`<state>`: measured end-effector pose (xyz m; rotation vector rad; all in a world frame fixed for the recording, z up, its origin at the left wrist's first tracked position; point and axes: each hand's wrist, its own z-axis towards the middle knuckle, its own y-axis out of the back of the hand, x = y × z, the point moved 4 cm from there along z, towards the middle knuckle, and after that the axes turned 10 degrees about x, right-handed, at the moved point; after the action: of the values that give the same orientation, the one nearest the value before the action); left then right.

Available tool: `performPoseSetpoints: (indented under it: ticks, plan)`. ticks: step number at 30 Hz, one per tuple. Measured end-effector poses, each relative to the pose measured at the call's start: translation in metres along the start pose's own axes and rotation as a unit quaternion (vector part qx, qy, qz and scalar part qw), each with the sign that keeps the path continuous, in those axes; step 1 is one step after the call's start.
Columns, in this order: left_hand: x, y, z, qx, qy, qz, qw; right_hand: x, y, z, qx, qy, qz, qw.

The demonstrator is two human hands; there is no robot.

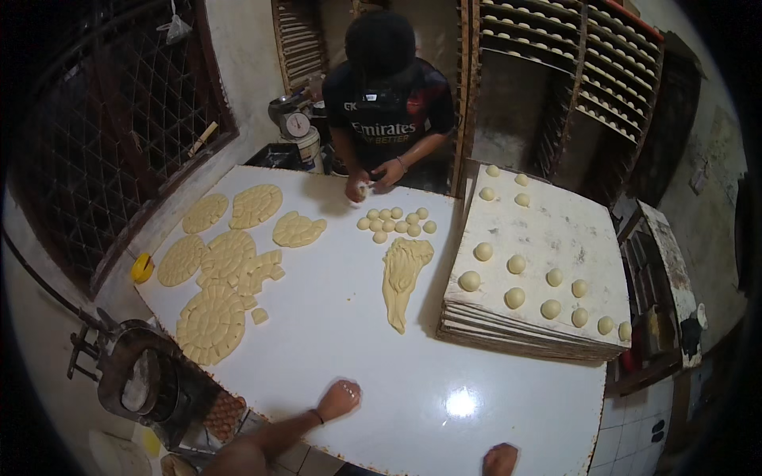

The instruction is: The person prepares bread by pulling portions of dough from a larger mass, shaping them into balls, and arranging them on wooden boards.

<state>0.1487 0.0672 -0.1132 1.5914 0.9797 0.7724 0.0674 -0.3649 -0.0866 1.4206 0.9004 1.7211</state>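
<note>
My left hand (340, 399) rests knuckles-up on the white tabletop near its front edge, fingers curled under. Whatever it may be cupping is hidden beneath the palm. Further right, at the lower edge, my right hand (500, 459) is also curled down on the table, and its underside does not show. Beyond my hands lies a long slab of loose dough (403, 278). Several round dough balls (395, 222) sit in a cluster behind it. On the left are flat dough rounds (210, 324) cut into pieces, with some loose dough pieces (259, 316) beside them.
A co-worker (389, 103) stands across the table, hands around a bit of dough. At right, stacked boards (540, 238) carry spaced dough balls. A dough-dividing machine (143, 377) and a tray of eggs (225, 415) stand at left. Racks (571, 63) line the back.
</note>
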Motion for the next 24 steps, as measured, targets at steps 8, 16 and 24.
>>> performPoseSetpoints:
  ticks: [8, 16, 24]
  plan:
    - [-0.023, 0.007, 0.017, -0.230, 0.003, -0.190, 0.955, 0.018, -0.041, -0.003, -0.105, -0.069, 0.031, 0.992]
    - [-0.010, 0.000, 0.028, -0.330, 0.128, -0.260, 0.898, 0.042, -0.033, 0.028, -0.172, -0.203, 0.059, 0.962]
    - [0.036, 0.013, 0.038, -0.266, 0.210, -0.250, 0.907, 0.030, -0.015, 0.038, -0.232, -0.212, 0.018, 0.949]
